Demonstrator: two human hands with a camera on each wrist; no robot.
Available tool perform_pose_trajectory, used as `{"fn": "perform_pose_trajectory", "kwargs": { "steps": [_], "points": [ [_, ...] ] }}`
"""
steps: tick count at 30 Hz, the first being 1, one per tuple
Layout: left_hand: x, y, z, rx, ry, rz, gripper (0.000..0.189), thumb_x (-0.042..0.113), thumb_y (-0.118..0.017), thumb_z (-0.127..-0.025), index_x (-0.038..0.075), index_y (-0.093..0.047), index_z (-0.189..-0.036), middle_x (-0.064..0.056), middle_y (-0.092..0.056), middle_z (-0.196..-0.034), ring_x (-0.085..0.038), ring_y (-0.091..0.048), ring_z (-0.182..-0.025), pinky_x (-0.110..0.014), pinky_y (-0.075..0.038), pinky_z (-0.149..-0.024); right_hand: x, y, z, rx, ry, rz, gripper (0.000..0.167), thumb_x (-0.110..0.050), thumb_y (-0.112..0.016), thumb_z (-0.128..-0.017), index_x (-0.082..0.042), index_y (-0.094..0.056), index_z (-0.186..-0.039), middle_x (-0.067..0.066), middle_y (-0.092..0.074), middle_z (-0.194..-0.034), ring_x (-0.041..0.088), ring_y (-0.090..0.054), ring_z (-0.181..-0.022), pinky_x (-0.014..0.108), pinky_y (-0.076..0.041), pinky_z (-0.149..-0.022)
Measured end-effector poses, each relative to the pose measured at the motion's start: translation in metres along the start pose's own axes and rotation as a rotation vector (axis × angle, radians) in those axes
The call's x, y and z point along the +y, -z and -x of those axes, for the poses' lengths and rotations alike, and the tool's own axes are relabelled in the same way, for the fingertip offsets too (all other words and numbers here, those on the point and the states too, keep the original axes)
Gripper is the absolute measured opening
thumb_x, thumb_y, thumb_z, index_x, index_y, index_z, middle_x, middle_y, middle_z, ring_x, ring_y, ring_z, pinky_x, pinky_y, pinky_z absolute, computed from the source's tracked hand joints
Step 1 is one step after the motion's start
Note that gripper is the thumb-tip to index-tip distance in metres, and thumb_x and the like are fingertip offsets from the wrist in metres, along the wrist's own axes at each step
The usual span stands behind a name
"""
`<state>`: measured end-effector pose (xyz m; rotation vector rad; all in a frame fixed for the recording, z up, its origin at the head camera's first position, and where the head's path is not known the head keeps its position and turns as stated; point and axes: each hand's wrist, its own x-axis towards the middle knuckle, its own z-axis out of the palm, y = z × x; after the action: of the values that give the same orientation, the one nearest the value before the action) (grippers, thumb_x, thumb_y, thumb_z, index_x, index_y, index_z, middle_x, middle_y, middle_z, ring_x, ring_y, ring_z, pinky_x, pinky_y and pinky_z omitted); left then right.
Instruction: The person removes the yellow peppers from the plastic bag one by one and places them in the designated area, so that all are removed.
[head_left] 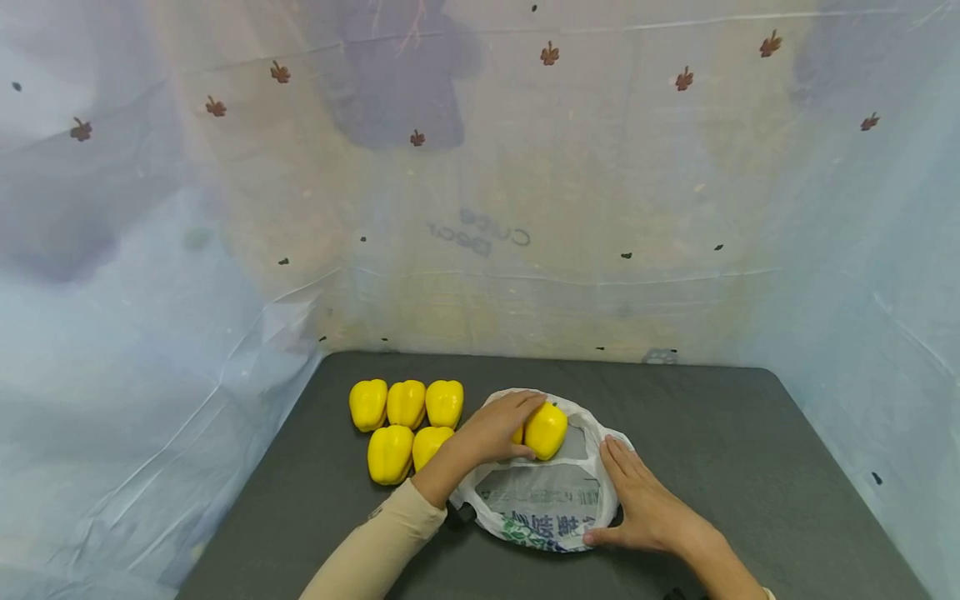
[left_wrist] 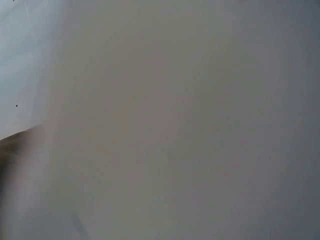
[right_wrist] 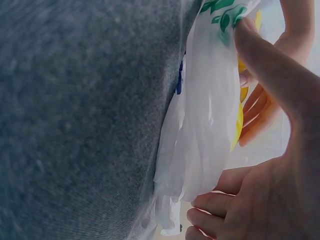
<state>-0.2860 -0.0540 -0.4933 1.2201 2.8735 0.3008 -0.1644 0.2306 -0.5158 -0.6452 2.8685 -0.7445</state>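
Since the head view shows the most, I'll start there: the yellow pepper (head_left: 547, 433) sits in the mouth of the white plastic bag (head_left: 588, 421), just right of the left hand (head_left: 498, 427). Its long axis runs roughly away from the person, top leaning a bit right. Left is clearly the nearer hand, fingers on the far side and thumb on the near side, well apart. Is it actually gripping? Can't tell, tbh, the back of the hand covers too much. A second yellow bit (head_left: 517, 436) peeks out under the palm. The right hand (head_left: 641, 504) is over at the bag's right edge, fingers straight, thumb spread toward the near rim. Five loose peppers (head_left: 391, 455) lie on the dark table (head_left: 712, 433), off to the left.

Left wrist view: basically a pale blur plus a strip of curtain (left_wrist: 22, 60), so no help on the grip.

Right wrist view: the right thumb lies at the rim, fingers against the bag's side, and yellow shows beyond the plastic, right by the left hand's fingers.
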Motion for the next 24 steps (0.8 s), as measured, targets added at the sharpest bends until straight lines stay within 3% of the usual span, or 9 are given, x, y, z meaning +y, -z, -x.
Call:
{"fn": "perform_pose_trajectory", "kwargs": {
  "steps": [6, 24],
  "points": [
    [0.0016, -0.0026, -0.0022, -0.002, 0.007, -0.019, 0.097, 0.04, -0.088, -0.091, 0.015, -0.035, -0.169, -0.002, -0.043, -0.169, -0.02, -0.04, -0.155, -0.04, -0.033, -0.129, -0.0011, 0.0001, 0.0005, 0.003, -0.003, -0.008, 0.142, -0.069, -0.091, -0.072, 0.011, -0.021, -0.166, 0.031, -0.015, -0.175, 0.049, -0.016, -0.162, 0.011, 0.016, -0.118],
    [0.0022, -0.0079, -0.0048, -0.016, 0.041, -0.016, 0.097, 0.037, -0.087, -0.094, 0.016, -0.032, -0.17, 0.0, -0.042, -0.169, -0.019, -0.042, -0.155, -0.041, -0.034, -0.129, -0.0001, 0.0019, -0.0003, -0.018, -0.015, -0.009, 0.142, -0.068, -0.091, -0.073, 0.01, -0.02, -0.166, 0.03, -0.014, -0.175, 0.049, -0.015, -0.162, 0.004, 0.019, -0.11]
  ]
}}
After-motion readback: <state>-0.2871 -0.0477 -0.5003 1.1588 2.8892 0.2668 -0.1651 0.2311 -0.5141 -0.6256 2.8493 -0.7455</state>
